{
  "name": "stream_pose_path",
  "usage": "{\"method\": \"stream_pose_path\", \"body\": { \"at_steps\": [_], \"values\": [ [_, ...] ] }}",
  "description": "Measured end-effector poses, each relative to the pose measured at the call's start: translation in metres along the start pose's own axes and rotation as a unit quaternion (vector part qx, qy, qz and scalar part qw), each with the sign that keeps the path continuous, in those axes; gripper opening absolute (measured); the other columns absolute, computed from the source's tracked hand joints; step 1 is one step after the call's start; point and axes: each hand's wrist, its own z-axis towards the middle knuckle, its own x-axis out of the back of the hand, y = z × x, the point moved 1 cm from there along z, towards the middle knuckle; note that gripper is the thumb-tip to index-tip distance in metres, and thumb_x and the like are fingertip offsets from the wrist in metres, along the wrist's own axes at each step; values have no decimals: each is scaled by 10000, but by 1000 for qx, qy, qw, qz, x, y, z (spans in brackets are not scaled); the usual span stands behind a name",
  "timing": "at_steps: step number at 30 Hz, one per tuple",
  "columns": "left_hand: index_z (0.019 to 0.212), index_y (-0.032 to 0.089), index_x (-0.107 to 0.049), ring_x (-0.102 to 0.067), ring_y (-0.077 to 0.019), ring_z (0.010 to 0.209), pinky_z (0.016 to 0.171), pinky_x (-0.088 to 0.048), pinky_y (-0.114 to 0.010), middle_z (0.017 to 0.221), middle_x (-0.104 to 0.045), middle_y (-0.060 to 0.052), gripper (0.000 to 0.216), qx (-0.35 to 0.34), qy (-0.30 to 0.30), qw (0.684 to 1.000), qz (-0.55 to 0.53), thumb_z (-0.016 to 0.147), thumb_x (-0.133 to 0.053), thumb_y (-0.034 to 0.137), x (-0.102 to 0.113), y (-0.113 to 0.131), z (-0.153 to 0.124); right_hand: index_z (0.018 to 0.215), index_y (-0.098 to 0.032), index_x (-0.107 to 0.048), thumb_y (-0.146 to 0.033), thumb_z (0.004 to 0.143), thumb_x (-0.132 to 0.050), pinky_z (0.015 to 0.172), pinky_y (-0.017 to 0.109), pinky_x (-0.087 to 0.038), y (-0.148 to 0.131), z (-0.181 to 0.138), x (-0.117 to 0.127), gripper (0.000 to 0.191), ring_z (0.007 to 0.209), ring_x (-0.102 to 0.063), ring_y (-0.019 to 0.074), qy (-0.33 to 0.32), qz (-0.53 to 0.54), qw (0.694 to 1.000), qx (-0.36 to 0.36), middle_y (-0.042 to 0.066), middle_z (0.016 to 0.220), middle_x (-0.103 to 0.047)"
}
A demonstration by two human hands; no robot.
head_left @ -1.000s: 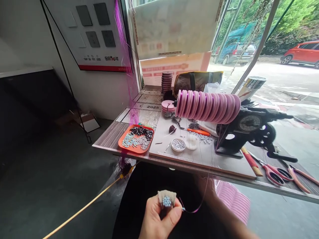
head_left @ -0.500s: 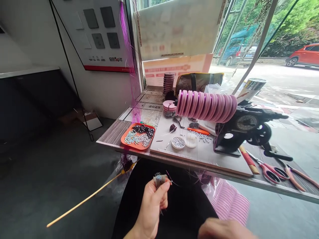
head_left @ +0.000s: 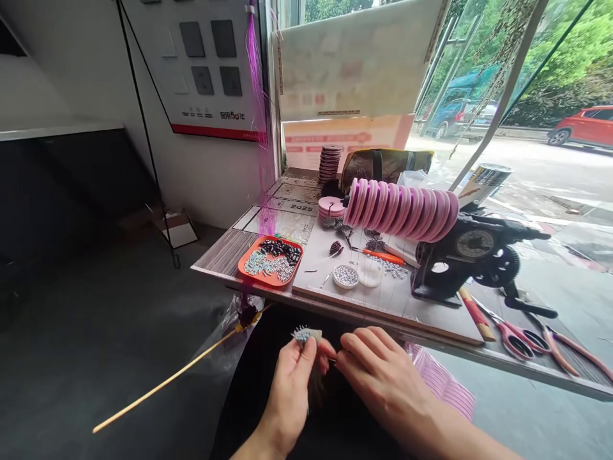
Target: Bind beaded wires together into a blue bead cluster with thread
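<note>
1. Beige padding (too small to tell what stuff it is) (head_left: 315,334) sits in the left hand (head_left: 293,374), with a bunch of pale blue spikes (head_left: 301,333) poking up from it.
2. The left hand pinches the padding between thumb and fingers, in front of the table edge.
3. The right hand (head_left: 376,364) is just beside it, fingers curled; I cannot tell if it grips anything, because its fingertips are hidden.
4. On the table (head_left: 215,259), an orange tray (head_left: 243,265) has black, pale blue and silver beads.
5. To its right, on a white board (head_left: 421,308), a round white dish (head_left: 345,287) is full of silvery beads.
6. Pink spools (head_left: 401,209) sit in a row on a black hand-crank winder (head_left: 438,281).
7. Pink-handled scissors (head_left: 504,331) lie near pliers (head_left: 559,352) at the right.
</note>
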Motion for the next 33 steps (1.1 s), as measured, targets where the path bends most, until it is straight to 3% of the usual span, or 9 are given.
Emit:
{"method": "stream_pose_path", "body": {
  "at_steps": [2, 4, 7, 9, 11, 13, 16, 22, 33],
  "values": [
    [629, 141, -574, -521, -126, 668, 728, -447, -257, 621, -551, -4, 291, 26, -18, 994, -103, 700, -698, 394, -3, 10, 5, 696, -141, -590, -90, 898, -336, 615, 307, -401, 1, 4, 5, 328, 622, -482, 161, -5, -9, 1000, 7, 38, 691, -579],
    [590, 155, -522, -480, -105, 578, 740, -471, -291, 526, -448, 43, 299, 40, -29, 985, -166, 715, -690, 369, -2, 27, 12, 703, -143, -588, -75, 895, -327, 681, 312, -421, 6, 5, 10, 331, 657, -509, 161, 6, -11, 1000, 14, 38, 727, -602],
    [499, 160, -409, -359, -54, 452, 651, -492, -247, 471, -348, 78, 413, -99, 57, 984, -137, 714, -694, 368, 12, 57, 24, 762, -151, -594, -51, 895, -303, 792, 317, -428, 17, -2, 18, 336, 813, -560, 178, 40, -35, 999, -1, 61, 841, -643],
    [541, 156, -422, -299, -32, 426, 542, -442, -164, 468, -322, 93, 384, -156, 103, 977, -98, 689, -724, 343, 21, 65, 27, 788, -156, -583, -64, 906, -295, 767, 281, -442, 23, -6, 21, 325, 856, -573, 167, 48, -37, 998, -26, 77, 907, -649],
    [699, 164, -505, -226, -32, 401, 372, -263, -124, 465, -291, 108, 327, -96, 78, 991, -60, 674, -718, 411, 21, 55, 26, 782, -164, -561, -88, 915, -305, 661, 232, -443, 22, -8, 21, 298, 757, -581, 132, 49, 2, 997, -58, 70, 881, -645],
    [834, 173, -514, -189, -28, 405, 365, -180, -125, 480, -301, 117, 397, 45, 17, 999, -25, 643, -729, 446, 15, 31, 20, 772, -172, -542, -103, 915, -327, 564, 223, -404, 16, -7, 18, 267, 621, -544, 112, 78, 45, 991, -102, 42, 758, -617],
    [761, 178, -452, -162, -25, 415, 377, -143, -136, 488, -290, 117, 433, 118, 1, 993, -4, 641, -699, 514, 6, 4, 8, 789, -179, -552, -131, 900, -404, 527, 249, -337, 5, -7, 11, 191, 541, -462, 120, 111, 69, 977, -166, 2, 607, -518],
    [651, 192, -347, -130, -21, 409, 382, -107, -159, 479, -265, 120, 468, 124, -6, 992, -2, 652, -679, 523, 3, -2, 2, 741, -172, -562, -120, 867, -467, 577, 273, -289, -9, -14, -1, 167, 571, -381, 131, 122, 87, 969, -195, 3, 592, -483],
    [807, 157, -475, -156, -24, 429, 405, -108, -167, 504, -266, 120, 389, 105, 30, 994, -6, 661, -691, 446, 5, -10, 5, 716, -179, -554, -99, 825, -476, 770, 348, -345, -11, -23, -7, 156, 729, -427, 173, 126, 101, 966, -202, 20, 627, -523]
  ]
}}
